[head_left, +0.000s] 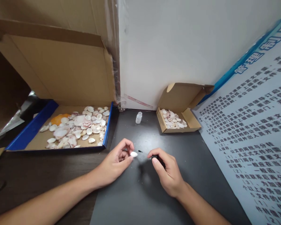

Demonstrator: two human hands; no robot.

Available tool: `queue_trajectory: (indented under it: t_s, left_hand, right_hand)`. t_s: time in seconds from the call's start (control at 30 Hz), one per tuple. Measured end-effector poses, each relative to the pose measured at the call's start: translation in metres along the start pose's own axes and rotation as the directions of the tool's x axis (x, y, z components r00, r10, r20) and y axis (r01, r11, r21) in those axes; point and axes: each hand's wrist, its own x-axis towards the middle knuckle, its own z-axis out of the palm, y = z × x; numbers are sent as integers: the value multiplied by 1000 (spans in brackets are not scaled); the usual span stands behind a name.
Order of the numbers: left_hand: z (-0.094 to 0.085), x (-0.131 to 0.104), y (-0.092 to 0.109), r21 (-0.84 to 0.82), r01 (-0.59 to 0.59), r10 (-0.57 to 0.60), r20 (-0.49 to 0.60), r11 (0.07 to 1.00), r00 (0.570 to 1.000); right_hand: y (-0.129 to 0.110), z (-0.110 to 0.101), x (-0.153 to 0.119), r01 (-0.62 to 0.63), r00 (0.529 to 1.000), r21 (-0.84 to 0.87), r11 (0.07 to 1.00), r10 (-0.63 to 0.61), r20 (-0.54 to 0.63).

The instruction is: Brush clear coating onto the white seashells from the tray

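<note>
Grip step: left hand (115, 162) pinches small white oval shell (133, 154); near it, right hand (169, 172) grips small black object (155, 157); next move presumably requires steadiness.

Blue-edged sign (253, 131), white wall (168, 47)

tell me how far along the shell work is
Done: the big box and small box stand open. In hand: a white shell in the left hand, something black in the right hand. Left, probably: the boxed shells, though I can't tell if any are finished.
</note>
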Motion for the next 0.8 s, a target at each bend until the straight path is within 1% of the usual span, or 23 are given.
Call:
queue_trajectory:
  t_s: [0.1, 0.17, 0.27, 0.33, 0.43, 0.5, 0.6, 0.67, 0.73, 0.8]
  left_hand:
    - [0, 0, 1, 5, -10, 10, -11, 1000, 1000]
    - [1, 1, 1, 8, -10, 11, -12, 1000, 1000]
    - [1, 1, 1, 2, 12, -12, -5, 1000, 1000]
    - [1, 1, 1, 2, 21, -21, -8, 1000, 1000]
    - [0, 1, 2, 15, 4, -4, -23, 1000, 1000]
    - [0, 1, 3, 20, -11, 12, -32, 1000, 999]
    - [1, 7, 4, 5, -9, 9, -36, 1000, 999]
    - [2, 14, 4, -10, -5, 4, -40, 1000, 999]
    - [4, 24, 5, -14, -25, 24, -62, 1000, 998]
    - [5, 36, 6, -14, -65, 63, -106, 998, 992]
  right_hand:
    - [0, 0, -1, 42, 998, 30, 999, -44, 54]
    - [0, 0, -1, 40, 997, 14, 999, -41, 71]
    - [0, 0, 0, 4, 1000, -27, 1000, -3, 16]
    - [0, 0, 0, 7, 1000, -15, 1000, -7, -7]
    - [-1, 0, -2, 49, 999, 40, 998, -50, 20]
    - [-1, 2, -2, 62, 998, 47, 997, -64, 24]
    - [2, 5, 2, 53, 998, 13, 999, -52, -43]
    - [7, 6, 8, 39, 995, -7, 999, -39, -93]
    - [13, 7, 18, 60, 990, -34, 998, -64, -127]
    - [20, 7, 31, 96, 980, -31, 995, -100, -174]
